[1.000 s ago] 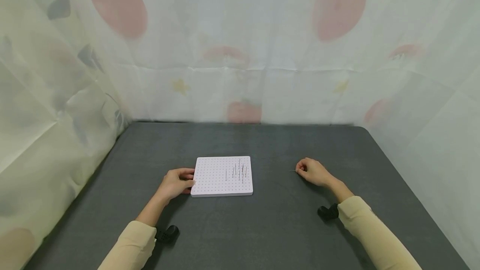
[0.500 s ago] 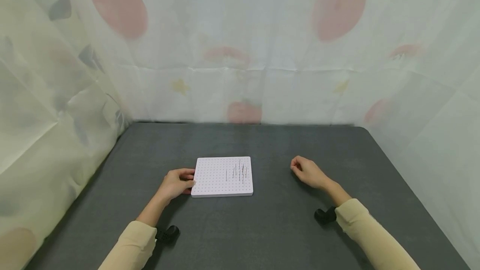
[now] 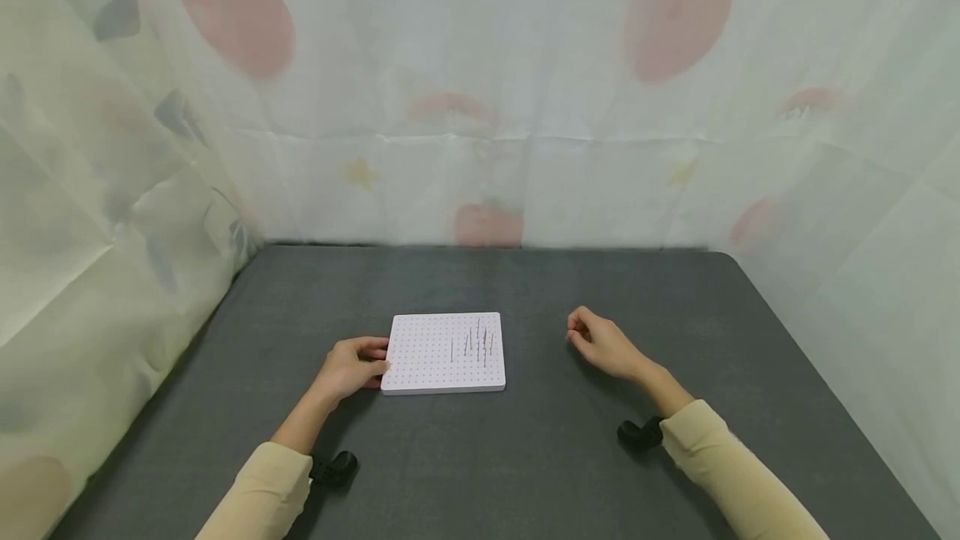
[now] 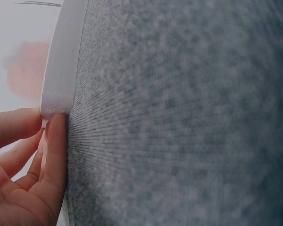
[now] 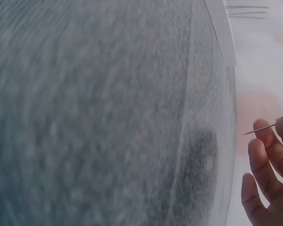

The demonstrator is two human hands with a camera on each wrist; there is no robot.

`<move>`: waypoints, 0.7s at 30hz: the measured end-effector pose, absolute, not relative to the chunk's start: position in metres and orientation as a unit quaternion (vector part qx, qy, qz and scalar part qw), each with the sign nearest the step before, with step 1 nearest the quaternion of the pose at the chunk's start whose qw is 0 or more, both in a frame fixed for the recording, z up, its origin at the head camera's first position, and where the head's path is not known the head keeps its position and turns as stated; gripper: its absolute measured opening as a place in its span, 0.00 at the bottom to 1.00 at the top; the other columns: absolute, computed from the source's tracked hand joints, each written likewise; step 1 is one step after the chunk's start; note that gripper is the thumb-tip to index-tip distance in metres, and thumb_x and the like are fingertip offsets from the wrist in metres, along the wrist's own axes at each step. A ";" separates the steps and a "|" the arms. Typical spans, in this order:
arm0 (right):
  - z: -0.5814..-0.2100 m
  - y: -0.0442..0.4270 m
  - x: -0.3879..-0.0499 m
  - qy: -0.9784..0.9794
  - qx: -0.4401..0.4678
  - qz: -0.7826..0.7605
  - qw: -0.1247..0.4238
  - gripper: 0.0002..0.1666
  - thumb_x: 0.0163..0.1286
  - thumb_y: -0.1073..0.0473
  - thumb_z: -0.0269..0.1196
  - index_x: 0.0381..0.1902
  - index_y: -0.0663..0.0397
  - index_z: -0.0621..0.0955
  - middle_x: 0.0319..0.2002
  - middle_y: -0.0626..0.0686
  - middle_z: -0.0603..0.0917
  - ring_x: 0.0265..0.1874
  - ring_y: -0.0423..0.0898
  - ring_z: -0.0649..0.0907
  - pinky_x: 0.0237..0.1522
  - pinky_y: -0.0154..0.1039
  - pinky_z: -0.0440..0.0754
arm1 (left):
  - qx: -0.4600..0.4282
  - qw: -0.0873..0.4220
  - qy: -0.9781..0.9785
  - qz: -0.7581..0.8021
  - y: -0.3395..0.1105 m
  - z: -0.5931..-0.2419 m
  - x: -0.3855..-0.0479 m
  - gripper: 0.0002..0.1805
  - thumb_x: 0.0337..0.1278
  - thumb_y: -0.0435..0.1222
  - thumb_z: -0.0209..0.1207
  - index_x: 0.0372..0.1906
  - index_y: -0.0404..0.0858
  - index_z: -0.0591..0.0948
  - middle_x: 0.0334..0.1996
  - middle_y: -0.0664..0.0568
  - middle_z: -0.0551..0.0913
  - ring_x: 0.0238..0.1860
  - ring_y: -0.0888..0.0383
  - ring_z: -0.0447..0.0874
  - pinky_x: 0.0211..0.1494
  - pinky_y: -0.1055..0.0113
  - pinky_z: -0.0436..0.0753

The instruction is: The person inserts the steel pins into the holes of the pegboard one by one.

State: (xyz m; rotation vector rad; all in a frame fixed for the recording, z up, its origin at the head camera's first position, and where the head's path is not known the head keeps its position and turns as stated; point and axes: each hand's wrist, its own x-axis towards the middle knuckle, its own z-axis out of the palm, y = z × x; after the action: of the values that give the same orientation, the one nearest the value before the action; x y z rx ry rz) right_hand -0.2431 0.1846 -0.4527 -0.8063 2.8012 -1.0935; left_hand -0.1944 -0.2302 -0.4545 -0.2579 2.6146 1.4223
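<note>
A white board (image 3: 423, 361) with rows of small holes lies flat on the dark table. Several thin metal needles (image 3: 484, 343) stand upright in its right half. My left hand (image 3: 349, 369) grips the board's left edge; in the left wrist view the thumb and a finger pinch a corner of the board (image 4: 61, 66). To the right of the board and apart from it, my right hand (image 3: 606, 347) is held above the table. In the right wrist view it pinches a thin, pointed needle (image 5: 258, 129) between thumb and index finger, the other fingers loosely bent.
The dark grey table (image 3: 480, 465) reaches back to a pale curtain (image 3: 585, 190) with fruit prints. Another curtain (image 3: 112, 273) hangs along the left side. Black wrist cameras (image 3: 639, 435) sit below both sleeves.
My right hand has moved left toward the board, with the needle pinched in it. The left hand and the board have stayed put.
</note>
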 end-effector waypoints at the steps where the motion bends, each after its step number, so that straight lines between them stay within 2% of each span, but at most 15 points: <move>1: -0.453 0.183 -0.243 0.899 -0.259 -0.353 0.015 0.03 0.74 0.62 0.56 0.41 0.56 0.72 0.38 0.55 0.84 0.34 0.39 0.80 0.31 0.32 0.76 | -0.086 0.077 0.873 0.475 -0.230 -0.454 -0.194 0.26 0.58 0.27 0.62 0.63 0.29 0.75 0.48 0.36 0.82 0.37 0.58 0.85 0.38 0.61 0.90; 6: -0.451 0.176 -0.241 0.893 -0.269 -0.361 0.006 0.03 0.72 0.65 0.57 0.41 0.55 0.73 0.37 0.54 0.83 0.31 0.36 0.78 0.30 0.32 0.75 | -0.082 0.076 0.873 0.475 -0.230 -0.455 -0.194 0.26 0.58 0.27 0.62 0.63 0.29 0.75 0.49 0.36 0.82 0.37 0.58 0.85 0.38 0.61 0.90; 12: -0.451 0.166 -0.241 0.886 -0.282 -0.369 0.004 0.05 0.74 0.60 0.57 0.41 0.57 0.73 0.34 0.51 0.80 0.26 0.34 0.72 0.28 0.31 0.73 | -0.078 0.076 0.874 0.474 -0.231 -0.455 -0.194 0.26 0.58 0.28 0.62 0.63 0.30 0.76 0.49 0.36 0.82 0.38 0.57 0.85 0.38 0.61 0.90; 21: -0.447 0.148 -0.236 0.878 -0.288 -0.381 -0.012 0.03 0.70 0.62 0.61 0.38 0.53 0.76 0.33 0.49 0.80 0.29 0.35 0.73 0.31 0.31 0.74 | -0.079 0.078 0.872 0.476 -0.231 -0.454 -0.194 0.26 0.58 0.28 0.62 0.63 0.30 0.75 0.49 0.36 0.82 0.38 0.57 0.85 0.39 0.61 0.90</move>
State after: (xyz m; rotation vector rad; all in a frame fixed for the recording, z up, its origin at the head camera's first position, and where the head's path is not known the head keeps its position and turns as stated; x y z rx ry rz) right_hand -0.2357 0.1484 -0.4471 -0.9124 2.7816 -1.2072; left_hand -0.1938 -0.2307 -0.4543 -0.2378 2.6121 1.4257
